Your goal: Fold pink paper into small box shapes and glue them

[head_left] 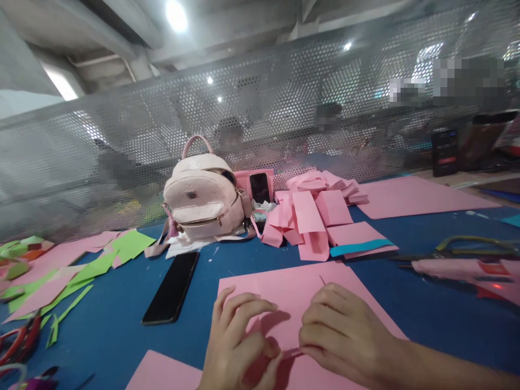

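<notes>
A large pink paper sheet point(280, 287) lies on the blue table beneath both of my hands. My left hand point(244, 336) is curled over its left side, thumb and forefinger together and the other fingers bent loosely apart. Opposite it, my right hand point(345, 325) is closed, fingers folded over and knuckles up. A narrow pink paper strip point(293, 353) runs between the two hands, an end in each. What lies inside my right fist is hidden. Another pink paper piece point(162, 374) shows at the bottom edge, left of my left hand.
A black phone point(170, 290) lies to the left. Behind stand a pale backpack point(203, 195) and piled folded pink papers point(311, 216). Green paper point(134, 249) and red-handled scissors point(20, 341) are at left; a pink glue gun point(459, 269) and pliers point(471, 246) at right. A perforated metal panel point(276, 108) rises behind.
</notes>
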`<state>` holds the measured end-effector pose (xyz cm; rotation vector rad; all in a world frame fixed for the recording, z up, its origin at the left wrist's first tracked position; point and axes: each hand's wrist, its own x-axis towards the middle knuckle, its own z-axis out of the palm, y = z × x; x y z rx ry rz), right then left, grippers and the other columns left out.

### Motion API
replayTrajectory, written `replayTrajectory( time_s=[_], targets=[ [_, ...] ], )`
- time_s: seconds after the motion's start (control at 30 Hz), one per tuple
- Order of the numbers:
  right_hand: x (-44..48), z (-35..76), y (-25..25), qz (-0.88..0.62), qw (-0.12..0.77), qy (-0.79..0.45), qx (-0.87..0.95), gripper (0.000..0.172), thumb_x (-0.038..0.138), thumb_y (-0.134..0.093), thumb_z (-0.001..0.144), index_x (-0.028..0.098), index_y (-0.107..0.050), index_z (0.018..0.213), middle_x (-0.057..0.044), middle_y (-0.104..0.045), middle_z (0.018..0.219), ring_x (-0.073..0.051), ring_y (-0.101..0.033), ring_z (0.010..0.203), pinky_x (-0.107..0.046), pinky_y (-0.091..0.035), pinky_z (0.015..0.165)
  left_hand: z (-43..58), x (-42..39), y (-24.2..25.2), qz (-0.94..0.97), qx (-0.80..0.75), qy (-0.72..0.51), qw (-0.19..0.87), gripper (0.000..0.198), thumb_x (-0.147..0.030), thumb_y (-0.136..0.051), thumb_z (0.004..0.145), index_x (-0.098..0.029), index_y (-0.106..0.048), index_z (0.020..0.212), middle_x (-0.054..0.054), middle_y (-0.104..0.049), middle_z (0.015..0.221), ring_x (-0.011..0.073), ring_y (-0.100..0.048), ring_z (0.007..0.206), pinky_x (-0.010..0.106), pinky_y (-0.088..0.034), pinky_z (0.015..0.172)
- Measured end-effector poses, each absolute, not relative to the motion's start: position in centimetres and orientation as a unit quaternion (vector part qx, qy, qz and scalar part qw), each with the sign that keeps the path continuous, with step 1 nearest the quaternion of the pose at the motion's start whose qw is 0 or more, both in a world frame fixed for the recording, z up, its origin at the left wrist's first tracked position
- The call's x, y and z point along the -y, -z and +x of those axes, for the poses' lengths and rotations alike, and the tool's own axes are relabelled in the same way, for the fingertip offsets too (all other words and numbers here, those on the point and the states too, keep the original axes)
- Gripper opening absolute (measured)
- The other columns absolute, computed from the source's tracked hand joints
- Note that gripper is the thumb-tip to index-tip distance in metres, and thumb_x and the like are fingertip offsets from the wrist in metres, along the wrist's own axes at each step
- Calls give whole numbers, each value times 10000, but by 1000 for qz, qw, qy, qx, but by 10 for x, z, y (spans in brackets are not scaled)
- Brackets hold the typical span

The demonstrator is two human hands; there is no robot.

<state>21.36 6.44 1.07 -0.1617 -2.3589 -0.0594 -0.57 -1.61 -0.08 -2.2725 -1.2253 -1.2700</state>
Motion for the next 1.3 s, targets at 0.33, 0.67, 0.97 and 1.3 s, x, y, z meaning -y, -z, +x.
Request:
replayTrajectory(
  time_s=[0.33, 0.67, 0.97, 1.3],
  targets=[
    [-60, 213, -8, -77, 369, 14, 926, 169, 117, -509, 962, 195, -606, 849, -11, -656, 795, -169, -485, 732, -354, -333, 703, -5, 15, 3, -782, 413, 445, 139, 135, -159, -592, 841, -233, -575, 729, 15, -742, 1082, 212, -624, 1040, 467, -327, 1076],
    [-57, 212, -6, -82, 373, -24, 924, 119, 94, -540, 863, 195, -560, 803, -13, -653, 825, -171, -469, 734, -349, -308, 674, -6, 17, 3, -787, 418, 433, 134, 118, -154, -611, 819, -231, -585, 734, 22, -746, 1095, 217, -624, 1050, 464, -324, 1081],
    [-56, 209, -9, -110, 375, -161, 906, 184, 24, -536, 798, 203, -552, 836, -1, -599, 785, -168, -460, 747, -317, -316, 674, -6, 18, 0, -789, 421, 431, 121, 130, -157, -612, 836, -233, -583, 735, 13, -746, 1112, 217, -614, 1069, 467, -310, 1088],
    [-62, 221, -18, -96, 329, -178, 922, 173, 67, -365, 930, 225, -421, 884, -12, -537, 835, -186, -429, 767, -335, -349, 727, -9, 16, 2, -795, 430, 410, 124, 119, -156, -624, 816, -234, -578, 739, 24, -738, 1118, 224, -626, 1067, 476, -311, 1101]
  ],
)
